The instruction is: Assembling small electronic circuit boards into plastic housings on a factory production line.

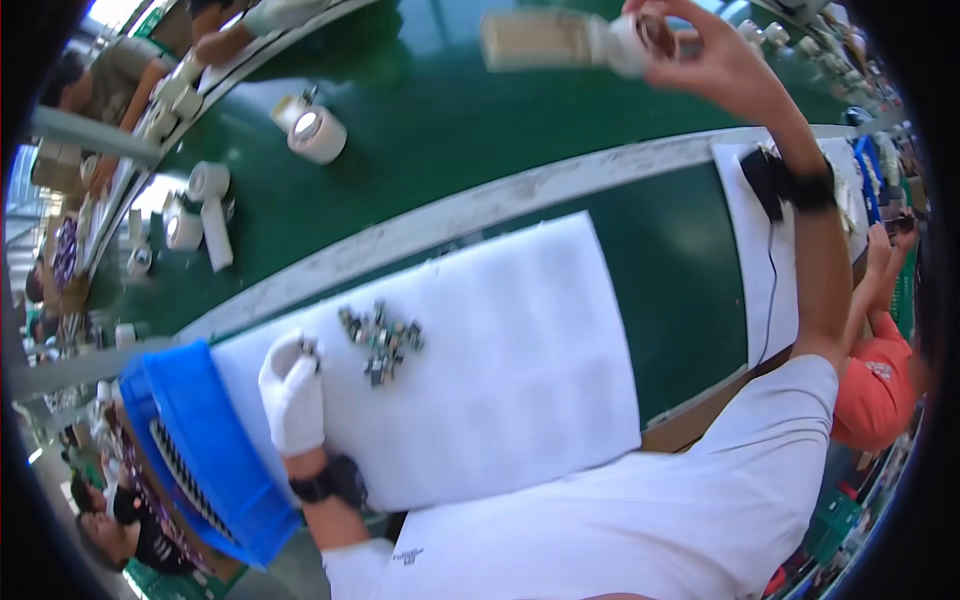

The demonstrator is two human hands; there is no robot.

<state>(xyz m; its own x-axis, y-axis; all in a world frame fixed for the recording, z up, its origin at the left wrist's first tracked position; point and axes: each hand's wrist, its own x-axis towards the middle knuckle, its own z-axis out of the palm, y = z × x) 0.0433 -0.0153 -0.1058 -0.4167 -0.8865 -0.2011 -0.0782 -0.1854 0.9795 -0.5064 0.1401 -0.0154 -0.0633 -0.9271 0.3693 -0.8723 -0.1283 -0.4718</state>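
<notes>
My right hand (pixel 705 55), bare, is raised over the green conveyor at the far right. Its fingers grip the round end of a white handheld device (pixel 625 45), whose cream rectangular part (pixel 535 40) points left; motion blurs it. In a white glove, my left hand (pixel 293 395) rests at the left of a white foam mat (pixel 500 370). Its fingers are closed, and a small dark piece, perhaps a circuit board (pixel 311 348), shows at the fingertips. Just right of that hand lies a loose pile of small green circuit boards (pixel 383 340).
A blue bin (pixel 205 450) stands left of the mat. More white devices (pixel 317 135) with round heads lie on the conveyor (pixel 430 110). A pale rail (pixel 420 235) separates conveyor and bench. A black corded object (pixel 765 180) sits at right, near a person in red (pixel 875 390).
</notes>
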